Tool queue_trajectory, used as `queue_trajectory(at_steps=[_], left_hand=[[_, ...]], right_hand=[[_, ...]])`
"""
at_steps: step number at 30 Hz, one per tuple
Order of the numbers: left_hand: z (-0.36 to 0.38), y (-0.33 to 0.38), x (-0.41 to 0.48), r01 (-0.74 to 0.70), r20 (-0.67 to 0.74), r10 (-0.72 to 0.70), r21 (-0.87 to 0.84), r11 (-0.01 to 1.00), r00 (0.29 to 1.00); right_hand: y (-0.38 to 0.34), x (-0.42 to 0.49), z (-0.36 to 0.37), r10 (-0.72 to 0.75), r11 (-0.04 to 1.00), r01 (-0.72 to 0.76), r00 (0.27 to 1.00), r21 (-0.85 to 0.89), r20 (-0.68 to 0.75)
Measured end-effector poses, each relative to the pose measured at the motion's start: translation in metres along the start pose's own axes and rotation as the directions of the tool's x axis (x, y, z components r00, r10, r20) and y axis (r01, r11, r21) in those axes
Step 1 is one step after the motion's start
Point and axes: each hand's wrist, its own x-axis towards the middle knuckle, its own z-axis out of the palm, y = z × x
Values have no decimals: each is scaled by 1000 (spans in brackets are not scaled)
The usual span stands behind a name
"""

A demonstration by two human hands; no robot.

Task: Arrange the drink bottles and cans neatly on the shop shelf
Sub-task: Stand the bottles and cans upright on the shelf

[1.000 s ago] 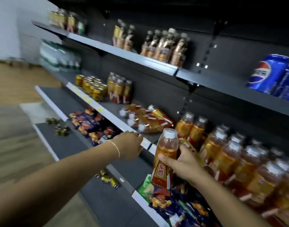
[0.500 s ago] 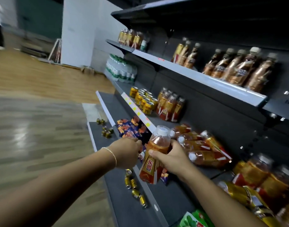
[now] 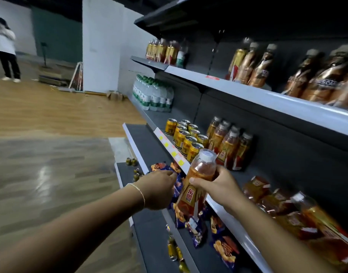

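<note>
Right hand (image 3: 220, 187) grips an orange drink bottle (image 3: 200, 171), white cap up, thumb across the front, fingers wrapped behind. The bottle tilts slightly, in the air at the middle shelf's front rail (image 3: 170, 147), just before the gold cans (image 3: 186, 141) and matching standing bottles (image 3: 227, 148). Left hand (image 3: 159, 191) hovers beside it over snack packets (image 3: 224, 247), fingers curled; any hold cannot be told.

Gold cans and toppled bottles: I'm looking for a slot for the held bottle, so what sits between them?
Head view: upright orange bottles stand beside the gold cans, then bare shelf runs to the toppled bottles.
</note>
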Motion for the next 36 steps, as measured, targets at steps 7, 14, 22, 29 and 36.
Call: queue_trajectory(at_steps=[7,14,22,29,36], left_hand=[[-4,-16,78,-120,-2,120,48,992,993],[-3,-19,161,-318,-64,318,-1,948,946],[-2,-29,250,-568,-51,567,14,823,822],[-4,-60,309,-679,-47,678,-2,734,733],[-3,-59,344,-757,-30,757,-60,650,653]], right_hand=[[11,64,-22,43,999,-40,984,21,-172],[38,117,-54,157,986,-164,878,24,-453],[68,174,-66,199,950,-313,643,-17,-739],[75,217,-72,221,880,-474,471,-34,-854],[71,254,-69,253,778,-628,328,-11,-910]])
